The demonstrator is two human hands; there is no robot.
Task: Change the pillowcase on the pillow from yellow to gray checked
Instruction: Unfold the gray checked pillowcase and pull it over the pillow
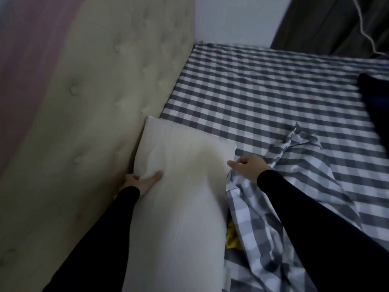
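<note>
Head view, biggest first: bed with gray-and-white checked sheet, cream tufted upholstered headboard along its left side. Bare white pillow lies lengthwise against the headboard, no case on it. Loose gray checked fabric pillowcase is crumpled on the sheet just right of the pillow, touching its edge. Scrap of yellow fabric pokes out between pillow and checked case, likely the old case, so removal looks done.

Left hand grips the pillow's left edge near the headboard, thumb on top, fingers wrapped under. Right hand pinches a bunch of the gray checked pillowcase at the pillow's right edge, fingers curled tight.

Handling, my read: pillow is soft and light, dents under the thumb, will sag if held by one corner. Better to hold it by a short end or compress both corners. Case is thin limp cotton and wrinkles easily. Opening isn't visible in the bunch, so it needs finding first; grip both sides of the hem, then feed the pillow corners in.
</note>
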